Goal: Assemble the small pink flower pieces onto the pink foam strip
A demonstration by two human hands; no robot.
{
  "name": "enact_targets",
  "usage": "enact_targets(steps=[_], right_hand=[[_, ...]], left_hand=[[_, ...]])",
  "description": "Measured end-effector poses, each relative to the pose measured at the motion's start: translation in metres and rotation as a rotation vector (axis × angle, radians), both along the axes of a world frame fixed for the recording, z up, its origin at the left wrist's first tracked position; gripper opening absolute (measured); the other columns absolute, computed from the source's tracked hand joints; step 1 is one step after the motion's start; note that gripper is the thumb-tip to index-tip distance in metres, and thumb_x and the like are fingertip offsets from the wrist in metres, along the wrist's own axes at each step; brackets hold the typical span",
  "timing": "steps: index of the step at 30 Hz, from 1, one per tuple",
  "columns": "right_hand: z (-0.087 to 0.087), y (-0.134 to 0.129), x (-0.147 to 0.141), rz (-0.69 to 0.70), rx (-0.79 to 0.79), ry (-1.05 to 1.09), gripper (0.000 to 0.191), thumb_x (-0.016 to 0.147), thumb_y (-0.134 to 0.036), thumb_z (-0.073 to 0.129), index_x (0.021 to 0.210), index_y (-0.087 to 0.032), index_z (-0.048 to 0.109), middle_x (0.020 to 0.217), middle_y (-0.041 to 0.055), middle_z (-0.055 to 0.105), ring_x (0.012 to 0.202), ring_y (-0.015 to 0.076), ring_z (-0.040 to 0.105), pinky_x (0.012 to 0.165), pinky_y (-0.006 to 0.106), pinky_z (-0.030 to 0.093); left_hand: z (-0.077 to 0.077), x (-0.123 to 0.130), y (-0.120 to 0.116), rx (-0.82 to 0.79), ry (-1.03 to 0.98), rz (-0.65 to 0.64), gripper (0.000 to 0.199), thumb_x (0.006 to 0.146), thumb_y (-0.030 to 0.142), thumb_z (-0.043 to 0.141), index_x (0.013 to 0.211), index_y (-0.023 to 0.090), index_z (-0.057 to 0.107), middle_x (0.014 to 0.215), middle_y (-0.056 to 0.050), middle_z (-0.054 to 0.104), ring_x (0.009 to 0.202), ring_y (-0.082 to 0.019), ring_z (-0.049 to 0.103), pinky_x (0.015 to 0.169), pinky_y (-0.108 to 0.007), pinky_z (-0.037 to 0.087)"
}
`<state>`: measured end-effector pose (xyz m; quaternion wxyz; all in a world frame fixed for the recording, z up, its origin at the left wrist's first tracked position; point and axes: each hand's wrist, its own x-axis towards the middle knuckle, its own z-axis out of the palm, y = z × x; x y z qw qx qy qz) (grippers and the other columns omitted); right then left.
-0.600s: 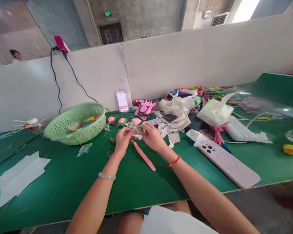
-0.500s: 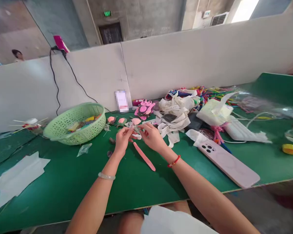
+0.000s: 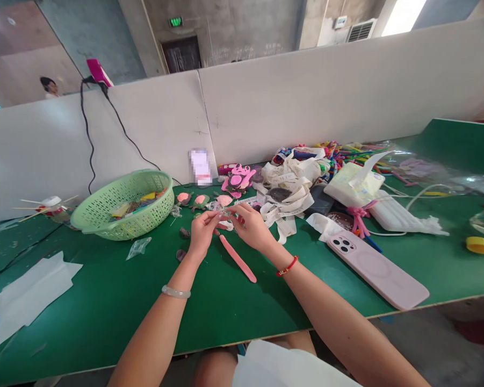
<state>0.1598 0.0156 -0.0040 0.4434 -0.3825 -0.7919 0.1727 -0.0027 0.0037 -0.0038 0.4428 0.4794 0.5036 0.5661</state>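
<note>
My left hand (image 3: 202, 232) and my right hand (image 3: 251, 226) meet just above the green table, fingertips pinched close together. Between them is a small crinkled piece of clear plastic wrap (image 3: 225, 213), partly covered by the fingers. A flat pink clay strip (image 3: 238, 259) lies below the hands, touched by neither. Just beyond are small turtle-like pieces with pink tops, one at the left (image 3: 184, 199), another beside it (image 3: 202, 201) and a third pink top (image 3: 224, 200) behind the fingers. Dark lumps (image 3: 181, 255) rest left of my left hand.
A green basket (image 3: 123, 207) stands at left, near a white paper sheet (image 3: 34, 293). Behind the hands are a pink figure (image 3: 239, 180) and a propped phone (image 3: 200, 166). Crumpled white strips (image 3: 292, 183), a tissue pack (image 3: 354, 185) and a pink-cased phone (image 3: 381, 269) occupy the right.
The fingers of both hands have shifted slightly around the plastic wrap and come a little closer together. On the table, everything else stays in place.
</note>
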Motion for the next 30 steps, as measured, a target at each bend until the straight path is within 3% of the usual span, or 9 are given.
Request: enact_targets(steps=[4, 9, 21, 30], right_hand=[[-0.0014, 0.0005, -0.0004, -0.001, 0.017, 0.014, 0.022, 0.093, -0.013, 0.05, 0.107, -0.019, 0.066, 0.099, 0.008, 0.064, 0.066, 0.0125, 0.057, 0.065, 0.027, 0.049], [-0.0014, 0.0004, -0.001, 0.002, 0.007, 0.016, 0.022, 0.093, -0.013, 0.05, 0.106, -0.018, 0.067, 0.1, 0.0088, 0.064, 0.067, 0.013, 0.058, 0.067, 0.028, 0.051], [-0.0014, 0.0009, -0.0004, 0.022, 0.002, 0.013, 0.02, 0.092, -0.012, 0.05, 0.1, -0.018, 0.067, 0.102, 0.0088, 0.064, 0.072, 0.0136, 0.06, 0.069, 0.028, 0.052], [-0.0021, 0.0001, -0.0017, 0.022, -0.005, 0.029, 0.023, 0.092, -0.009, 0.049, 0.102, -0.016, 0.068, 0.104, 0.01, 0.065, 0.076, 0.015, 0.062, 0.071, 0.029, 0.053]], left_hand=[[0.0009, 0.0006, -0.0009, 0.02, 0.01, 0.024, 0.044, 0.059, 0.054, 0.084, 0.071, 0.017, 0.064, 0.065, -0.004, 0.072, 0.053, -0.016, 0.065, 0.046, -0.021, 0.038], [0.0022, 0.0011, -0.0022, 0.073, 0.036, 0.033, 0.046, 0.067, 0.059, 0.078, 0.063, 0.018, 0.059, 0.053, -0.002, 0.065, 0.049, -0.014, 0.062, 0.045, -0.022, 0.036], [-0.0006, 0.0018, 0.0003, 0.026, 0.059, -0.06, 0.05, 0.071, 0.065, 0.07, 0.081, 0.016, 0.068, 0.074, -0.008, 0.076, 0.058, -0.022, 0.071, 0.048, -0.025, 0.041], [0.003, 0.0017, -0.0037, 0.044, 0.083, -0.029, 0.043, 0.064, 0.055, 0.082, 0.068, 0.017, 0.064, 0.061, -0.004, 0.072, 0.054, -0.019, 0.068, 0.045, -0.023, 0.038]])
